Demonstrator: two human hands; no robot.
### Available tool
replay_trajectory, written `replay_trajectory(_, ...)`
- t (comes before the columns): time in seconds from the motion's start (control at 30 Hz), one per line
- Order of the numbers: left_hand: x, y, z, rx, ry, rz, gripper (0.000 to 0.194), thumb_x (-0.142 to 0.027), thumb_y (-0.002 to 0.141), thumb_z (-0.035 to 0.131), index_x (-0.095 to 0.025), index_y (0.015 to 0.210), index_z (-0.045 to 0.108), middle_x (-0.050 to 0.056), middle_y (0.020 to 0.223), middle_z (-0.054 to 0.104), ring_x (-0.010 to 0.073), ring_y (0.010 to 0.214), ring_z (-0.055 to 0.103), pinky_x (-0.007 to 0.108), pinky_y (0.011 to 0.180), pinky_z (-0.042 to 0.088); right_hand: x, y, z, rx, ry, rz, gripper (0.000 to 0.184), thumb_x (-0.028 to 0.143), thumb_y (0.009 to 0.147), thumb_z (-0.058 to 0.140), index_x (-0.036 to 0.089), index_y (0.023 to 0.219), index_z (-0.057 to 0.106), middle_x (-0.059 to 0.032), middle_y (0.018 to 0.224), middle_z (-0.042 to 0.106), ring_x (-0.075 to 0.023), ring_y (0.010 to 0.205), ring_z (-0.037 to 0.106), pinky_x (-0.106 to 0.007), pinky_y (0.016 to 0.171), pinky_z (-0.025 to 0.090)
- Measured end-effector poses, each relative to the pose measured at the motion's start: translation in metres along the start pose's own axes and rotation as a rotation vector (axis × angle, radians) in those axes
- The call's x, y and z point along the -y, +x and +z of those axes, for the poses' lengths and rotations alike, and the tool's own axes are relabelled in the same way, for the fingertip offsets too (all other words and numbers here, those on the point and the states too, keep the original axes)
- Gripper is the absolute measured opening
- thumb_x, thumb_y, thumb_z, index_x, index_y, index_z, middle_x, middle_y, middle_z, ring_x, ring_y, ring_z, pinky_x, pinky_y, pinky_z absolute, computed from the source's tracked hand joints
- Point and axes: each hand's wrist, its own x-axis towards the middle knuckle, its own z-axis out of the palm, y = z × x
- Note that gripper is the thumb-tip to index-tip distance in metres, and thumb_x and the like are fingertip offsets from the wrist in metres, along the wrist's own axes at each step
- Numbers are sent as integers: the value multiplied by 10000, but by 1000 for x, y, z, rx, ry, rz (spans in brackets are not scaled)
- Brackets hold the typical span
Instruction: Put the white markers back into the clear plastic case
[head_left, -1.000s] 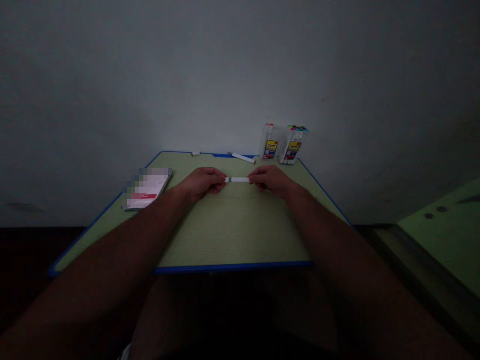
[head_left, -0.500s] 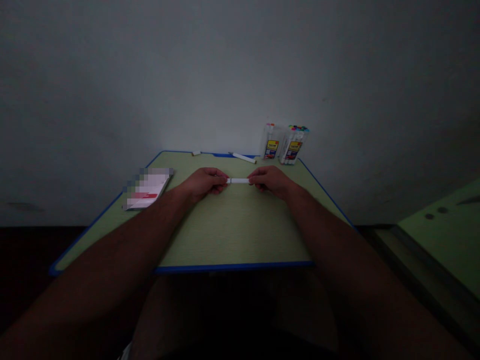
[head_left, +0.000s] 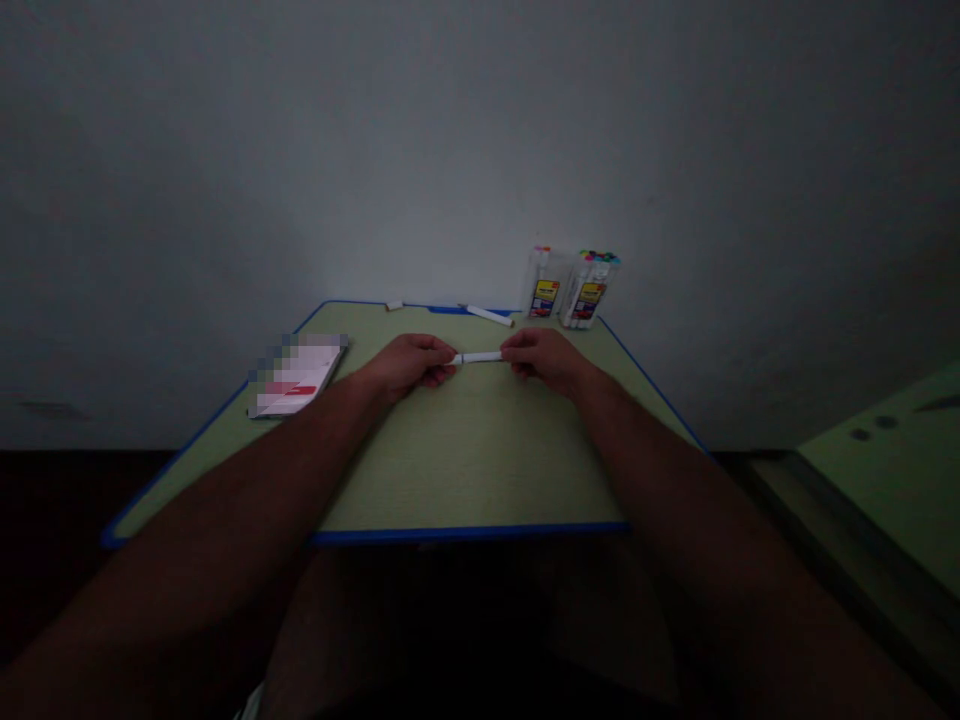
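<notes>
A white marker [head_left: 482, 357] is stretched between my two hands above the middle of the table, nearly level with its right end slightly higher. My left hand [head_left: 412, 362] pinches the short left end between thumb and fingers, just left of a thin dark line around the marker. Thumb and fingers of my right hand [head_left: 541, 357] grip the opposite end. Behind them lies a second white marker [head_left: 490, 316], its tip bare and pointing left. A small white cap [head_left: 394, 306] rests to the left of it near the back edge.
Two clear cases of markers [head_left: 544, 285], the right one [head_left: 589, 290] fuller with coloured ends, stand at the back right. A partly blurred book or tablet-like item [head_left: 304, 378] lies at the left. The light table [head_left: 465, 470] has a blue rim and meets the wall.
The grey band on the held marker has narrowed to a thin line, as its two parts came together. The right end has tilted up slightly with my right hand.
</notes>
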Motion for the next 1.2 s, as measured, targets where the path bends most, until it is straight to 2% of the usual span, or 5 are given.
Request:
replay_trajectory(0.17, -1, -1, 1, -18, 8, -15, 102, -93, 843, 636, -123, 762, 691, 59, 680, 689, 99, 510, 569, 227, 497, 445, 2, 0, -1, -31, 83, -15, 188, 26, 635, 730, 145, 757, 650, 20, 585, 620, -89, 499, 560, -194, 455, 452)
replay_trajectory(0.37, -2, -2, 0, 9, -4, -7, 80, -84, 800, 666, -112, 731, 696, 59, 680, 684, 96, 522, 565, 218, 490, 430, 3, -2, -1, -55, 47, 7, 132, 41, 684, 728, 136, 740, 655, -10, 590, 651, -109, 515, 607, -199, 458, 478)
replay_trajectory(0.67, -1, 0, -2, -31, -35, 10, 85, -82, 750, 714, -116, 679, 682, 39, 635, 650, 93, 514, 545, 221, 491, 425, 2, 0, -2, -87, 50, -3, 148, 21, 667, 744, 136, 723, 668, -11, 604, 664, -111, 536, 625, -198, 474, 494)
replay_trajectory(0.83, -1, 1, -1, -41, -53, 36, 79, -70, 738, 741, -120, 716, 684, 36, 628, 655, 92, 505, 546, 220, 490, 425, 1, 0, -2, -87, 36, -7, 124, 24, 688, 734, 126, 719, 671, -21, 586, 665, -121, 525, 631, -203, 462, 496)
replay_trajectory(1.2, 1, -1, 2, -116, -12, 82, 102, -86, 763, 744, -102, 683, 683, 69, 645, 693, 117, 536, 617, 252, 564, 508, 1, -1, -1, -89, 4, -25, 123, 43, 674, 773, 125, 689, 682, -28, 565, 672, -117, 500, 630, -203, 473, 523)
